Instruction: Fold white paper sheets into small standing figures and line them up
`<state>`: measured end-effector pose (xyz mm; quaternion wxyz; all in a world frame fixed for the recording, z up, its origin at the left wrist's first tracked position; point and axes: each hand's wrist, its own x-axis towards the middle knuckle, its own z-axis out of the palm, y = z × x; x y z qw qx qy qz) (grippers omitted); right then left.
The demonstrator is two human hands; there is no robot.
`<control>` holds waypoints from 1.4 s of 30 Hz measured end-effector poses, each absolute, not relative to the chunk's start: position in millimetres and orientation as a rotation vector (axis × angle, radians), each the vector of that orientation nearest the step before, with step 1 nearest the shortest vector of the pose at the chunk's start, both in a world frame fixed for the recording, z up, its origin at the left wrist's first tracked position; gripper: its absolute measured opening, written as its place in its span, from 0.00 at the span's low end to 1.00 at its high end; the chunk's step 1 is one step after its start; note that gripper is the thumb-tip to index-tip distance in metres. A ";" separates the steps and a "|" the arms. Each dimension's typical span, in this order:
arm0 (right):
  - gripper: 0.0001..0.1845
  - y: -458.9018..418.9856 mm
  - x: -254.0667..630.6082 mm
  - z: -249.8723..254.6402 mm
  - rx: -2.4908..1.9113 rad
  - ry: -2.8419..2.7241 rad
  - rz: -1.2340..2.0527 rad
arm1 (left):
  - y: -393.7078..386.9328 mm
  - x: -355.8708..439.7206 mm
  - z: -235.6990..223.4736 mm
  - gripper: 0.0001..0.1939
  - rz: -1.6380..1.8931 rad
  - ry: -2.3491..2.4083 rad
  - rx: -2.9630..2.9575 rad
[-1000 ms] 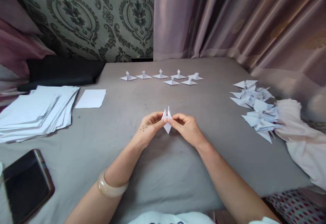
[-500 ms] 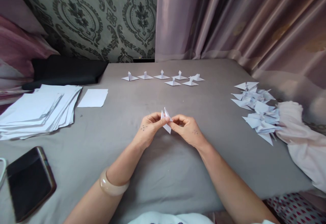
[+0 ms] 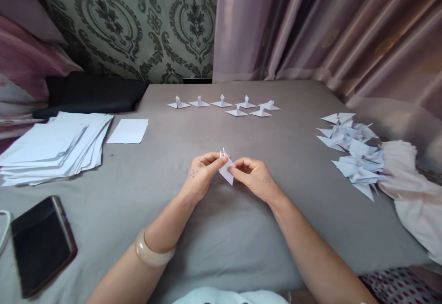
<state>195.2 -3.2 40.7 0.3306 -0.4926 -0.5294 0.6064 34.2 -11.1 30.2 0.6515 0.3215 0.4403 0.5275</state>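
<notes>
Between my two hands is a small piece of folded white paper (image 3: 227, 172), held just above the grey cloth. It has two narrow points at the top and one point facing down towards me. My left hand (image 3: 203, 171) pinches its upper left part, thumb in front. My right hand (image 3: 253, 173) grips the right edge between thumb and fingers. The fingers behind the paper are partly hidden. Beyond my hands, several folded paper figures (image 3: 222, 102) with flat wings and upright centres stand in two short rows.
On the left lie a stack of white paper (image 3: 44, 143), a single sheet (image 3: 128, 131), a phone (image 3: 43, 246) and a black folded item (image 3: 96, 93). A pile of folded paper pieces (image 3: 359, 154) is at the right, beside pale cloth (image 3: 410, 184). Curtains (image 3: 276, 23) hang behind.
The folded paper has turned slightly, showing more of its front face, and its lower tip sits a little lower. Both hands keep hold of it. The whole view has shifted slightly.
</notes>
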 end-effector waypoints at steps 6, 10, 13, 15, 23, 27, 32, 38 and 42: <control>0.11 -3.1 196.2 37.2 -1.288 -1.426 1.589 | -11.9 37.6 30.4 0.08 1.252 1.044 0.698; 0.12 -3.1 195.9 35.0 -1.292 -1.443 1.577 | -10.9 38.2 30.5 0.08 1.260 1.047 0.686; 0.11 -3.4 196.0 34.1 -1.302 -1.455 1.582 | -9.8 38.2 30.2 0.08 1.259 1.046 0.648; 0.11 -3.8 196.0 34.6 -1.311 -1.475 1.581 | -9.5 38.1 29.8 0.08 1.279 1.050 0.625; 0.12 -4.7 195.2 40.8 -1.339 -1.470 1.638 | -10.9 35.8 30.9 0.10 1.264 1.054 0.574; 0.11 -4.5 196.4 38.8 -1.337 -1.467 1.646 | -10.5 35.0 31.8 0.12 1.237 1.076 0.591; 0.12 -3.8 197.8 35.7 -1.349 -1.416 1.676 | -8.5 34.5 29.5 0.13 1.197 1.105 0.654; 0.13 -1.5 196.7 35.3 -1.345 -1.258 1.630 | -8.6 34.6 27.7 0.14 1.077 1.038 0.724; 0.15 -0.8 195.9 33.7 -1.317 -1.216 1.636 | -8.2 34.1 24.5 0.13 1.080 1.149 0.779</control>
